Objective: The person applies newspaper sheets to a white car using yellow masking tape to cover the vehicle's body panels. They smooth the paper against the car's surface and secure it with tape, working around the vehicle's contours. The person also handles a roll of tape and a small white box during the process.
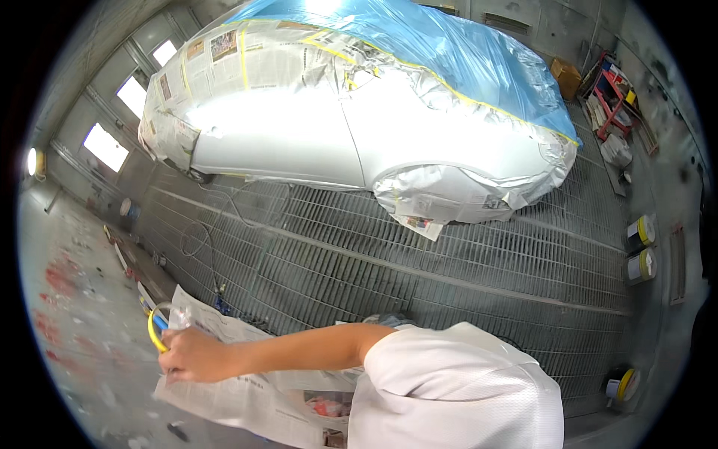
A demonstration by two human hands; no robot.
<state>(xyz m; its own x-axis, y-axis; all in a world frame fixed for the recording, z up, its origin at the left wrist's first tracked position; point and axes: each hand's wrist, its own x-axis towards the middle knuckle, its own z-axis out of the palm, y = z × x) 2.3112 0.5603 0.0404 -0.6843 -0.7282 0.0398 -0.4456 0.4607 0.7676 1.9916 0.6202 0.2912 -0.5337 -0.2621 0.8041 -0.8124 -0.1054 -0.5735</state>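
My right hand (pixel 196 354), at the lower left, is closed around a yellow ring (pixel 151 331) that looks like a roll of masking tape. A small blue object (pixel 160 321) shows beside the ring, and a clear, blurred plastic thing (pixel 179 317) sits just above my knuckles. Sheets of newspaper (pixel 247 395) spread under and beside my wrist; whether my fingers also pinch the paper I cannot tell. My bare forearm reaches leftward from a white short sleeve (pixel 426 359). My left hand is out of view.
A car (pixel 280 146) masked with newspaper, yellow tape and blue plastic film (pixel 477 62) stands ahead on a floor grating (pixel 348 247). A hose (pixel 213 247) lies at the left. Paint buckets (pixel 641 265) and a red rack (pixel 611 101) line the right wall.
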